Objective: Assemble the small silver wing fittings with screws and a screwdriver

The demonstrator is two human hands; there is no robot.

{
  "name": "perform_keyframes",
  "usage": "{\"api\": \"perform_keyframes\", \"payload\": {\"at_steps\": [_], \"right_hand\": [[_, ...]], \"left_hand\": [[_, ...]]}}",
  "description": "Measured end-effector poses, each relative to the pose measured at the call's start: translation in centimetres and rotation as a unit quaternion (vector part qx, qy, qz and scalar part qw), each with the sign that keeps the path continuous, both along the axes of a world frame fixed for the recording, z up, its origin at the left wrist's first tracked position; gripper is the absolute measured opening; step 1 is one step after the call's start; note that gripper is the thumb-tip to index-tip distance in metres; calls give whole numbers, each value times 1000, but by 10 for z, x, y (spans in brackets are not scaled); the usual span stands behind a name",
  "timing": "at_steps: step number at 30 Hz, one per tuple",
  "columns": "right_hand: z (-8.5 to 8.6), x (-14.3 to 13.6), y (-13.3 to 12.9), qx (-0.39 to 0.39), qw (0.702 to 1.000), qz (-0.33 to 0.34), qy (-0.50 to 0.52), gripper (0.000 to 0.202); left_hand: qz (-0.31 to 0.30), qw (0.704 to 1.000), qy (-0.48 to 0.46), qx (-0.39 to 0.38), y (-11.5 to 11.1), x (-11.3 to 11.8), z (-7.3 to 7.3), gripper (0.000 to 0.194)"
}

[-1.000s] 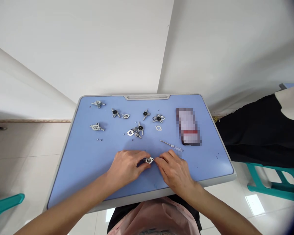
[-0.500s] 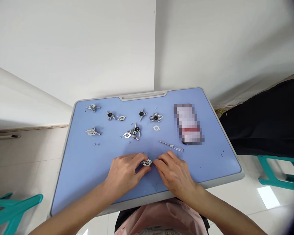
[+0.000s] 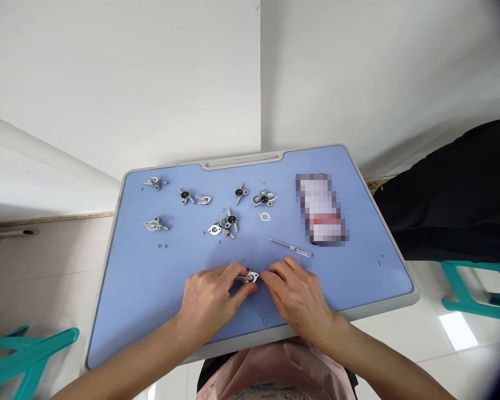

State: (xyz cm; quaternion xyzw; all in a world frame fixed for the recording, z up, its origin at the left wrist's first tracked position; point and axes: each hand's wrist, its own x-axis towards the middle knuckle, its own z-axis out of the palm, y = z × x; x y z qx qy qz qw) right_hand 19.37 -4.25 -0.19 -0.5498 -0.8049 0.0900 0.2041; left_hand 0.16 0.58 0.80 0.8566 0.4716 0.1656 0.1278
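So the biggest thing here is a pale blue rectangular table with a grey rim [image 3: 141, 300]. Next size down, the hands: the left hand [image 3: 210, 291] is nearly closed, thumb and index finger pinching a small silver metal fitting with a diamond-shaped plate [image 3: 252, 277] near the table's front edge, plate end poking out to the right. The right hand [image 3: 295, 289] has its fingers curled and bunched, tips right at that plate's end; can't tell if they're gripping anything tiny. Beyond it there's a pixelated dark-edged slab [image 3: 321, 205], then a thin screwdriver with a clear handle [image 3: 300, 251] lying just past the right knuckles. Smaller still: silver three-armed fittings with black discs [image 3: 231, 220] scattered farther back, a flat silver diamond-shaped gasket [image 3: 265, 216], and some teeny shiny metal bits [image 3: 159, 246].
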Motion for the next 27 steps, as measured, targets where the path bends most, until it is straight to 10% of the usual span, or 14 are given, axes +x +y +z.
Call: {"api": "perform_keyframes", "payload": {"at_steps": [16,27], "right_hand": [[2,0,-1,-12,1000,3,-10,19],[2,1,2,-2,1000,8,-2,19]], "left_hand": [[37,983,-57,-169,6,-6,-4,28],[-18,999,-26,-43,3,0,-2,22]]}}
